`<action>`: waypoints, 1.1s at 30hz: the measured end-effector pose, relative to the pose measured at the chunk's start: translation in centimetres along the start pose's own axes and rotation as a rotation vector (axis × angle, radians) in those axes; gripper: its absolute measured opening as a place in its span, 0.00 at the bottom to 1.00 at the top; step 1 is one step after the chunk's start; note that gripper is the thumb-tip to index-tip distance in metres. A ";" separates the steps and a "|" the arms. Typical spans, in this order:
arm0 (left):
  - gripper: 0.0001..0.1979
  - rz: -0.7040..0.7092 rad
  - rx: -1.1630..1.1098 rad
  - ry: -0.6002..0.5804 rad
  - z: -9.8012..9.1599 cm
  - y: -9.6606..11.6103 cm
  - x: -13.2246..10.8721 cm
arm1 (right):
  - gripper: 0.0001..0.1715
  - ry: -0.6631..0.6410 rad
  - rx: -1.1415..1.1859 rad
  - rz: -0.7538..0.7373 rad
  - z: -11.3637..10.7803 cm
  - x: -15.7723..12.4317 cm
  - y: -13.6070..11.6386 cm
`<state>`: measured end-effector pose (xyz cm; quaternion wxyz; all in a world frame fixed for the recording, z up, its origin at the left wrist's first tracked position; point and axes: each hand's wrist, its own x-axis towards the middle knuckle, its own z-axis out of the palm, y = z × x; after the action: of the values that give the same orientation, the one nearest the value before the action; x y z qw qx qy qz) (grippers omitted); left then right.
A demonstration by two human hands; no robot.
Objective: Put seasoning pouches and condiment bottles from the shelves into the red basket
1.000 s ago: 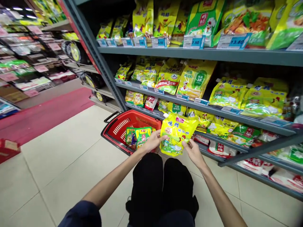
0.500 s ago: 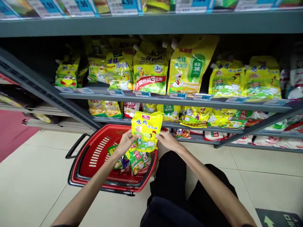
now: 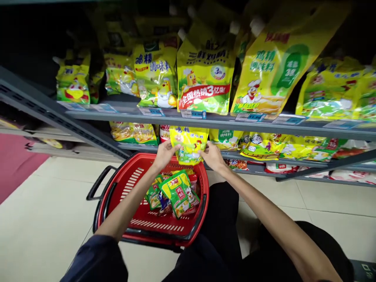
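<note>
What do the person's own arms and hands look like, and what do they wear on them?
The left hand and the right hand are bare, without gloves, and no ring or watch shows. The forearms are bare too. A dark navy sleeve covers the left arm above the forearm.

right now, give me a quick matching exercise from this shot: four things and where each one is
Things:
1. small yellow seasoning pouch
2. green seasoning packet
3. red plastic basket
4. large yellow pouch printed with a chef

Places:
a. on the floor tiles
b. standing on the metal shelf
c. held between the left hand and right hand
d. lying inside the basket

Right pairs: 1-c, 2-d, 3-a, 4-b
</note>
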<state>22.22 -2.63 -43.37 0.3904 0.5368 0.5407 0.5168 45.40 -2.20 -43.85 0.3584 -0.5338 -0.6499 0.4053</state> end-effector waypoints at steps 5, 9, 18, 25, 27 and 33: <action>0.25 0.054 -0.064 0.038 -0.3 -0.1 3.7 | 0.22 0.238 0.155 -0.086 3.4 2.1 0.4; 0.23 0.067 -0.106 0.082 0.5 -0.5 5.4 | 0.28 0.379 0.145 -0.108 4.2 2.6 -0.4; 0.16 0.201 -0.238 0.064 3.8 -2.4 8.0 | 0.46 0.355 -0.195 -0.266 5.7 3.3 0.8; 0.21 0.247 0.094 0.020 2.7 -4.0 6.5 | 0.38 0.377 -0.293 -0.311 6.8 2.9 1.2; 0.30 0.174 0.225 -0.027 2.1 -4.4 4.9 | 0.36 0.387 -0.327 -0.286 7.0 2.4 0.8; 0.37 0.068 0.333 -0.046 1.8 -5.5 4.3 | 0.39 0.342 -0.287 -0.133 6.6 1.8 0.5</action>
<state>22.46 2.45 -48.44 0.2905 0.6238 0.5912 0.4207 39.37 -1.36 -47.02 0.4096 -0.5964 -0.6643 0.1876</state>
